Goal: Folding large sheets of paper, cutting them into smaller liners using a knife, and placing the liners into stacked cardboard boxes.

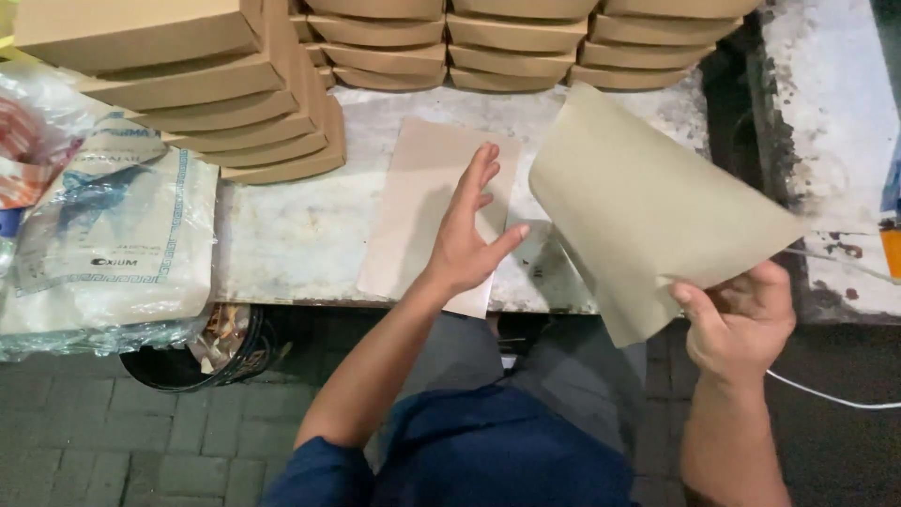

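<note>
Paper sheets at the table

Left hand [466, 235] is spread flat, fingers open, over the sheet [413, 202] lying on the table [291, 235]; right hand [737, 319] pinches a curled sheet [638, 207] just right of it.

A flat paper sheet [427, 202] lies on the worn table [291, 235], with the left hand [466, 235] over it. To its right the right hand [741, 324] holds a second sheet [648, 211] lifted off the table (tilted). Stacked boxes [235, 103] sit behind and to the left, and a plastic-wrapped bundle [113, 244] lies at the far left.
</note>
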